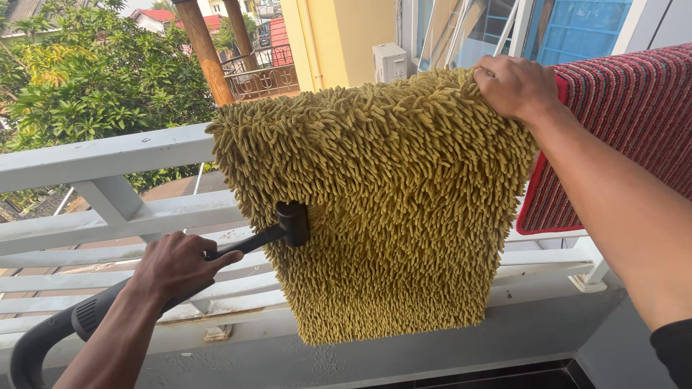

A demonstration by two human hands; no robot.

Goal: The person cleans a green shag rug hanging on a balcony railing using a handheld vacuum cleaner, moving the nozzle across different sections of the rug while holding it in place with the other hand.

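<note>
Gripping the vacuum wand (pixel 245 243), left fingers (pixel 216 261) press its nozzle into the shaggy mat (pixel 389 209); right fingers (pixel 490 72) clutch its top edge.

1. left hand (pixel 176 265): bare, no glove, no ring or watch to be seen; knuckles and the back of the hand show, at the near left of the scene.
2. left forearm: bare from the wrist to the bottom edge of the view, with no sleeve in sight.
3. right hand (pixel 516 86): bare as well, no glove and no ring visible; it shows at the far right.
4. right forearm: bare along its whole visible length, no watch or band at the wrist.
5. sleeve (pixel 674 351): a dark, black-looking edge of cloth at the near right corner, covering the upper arm.
</note>
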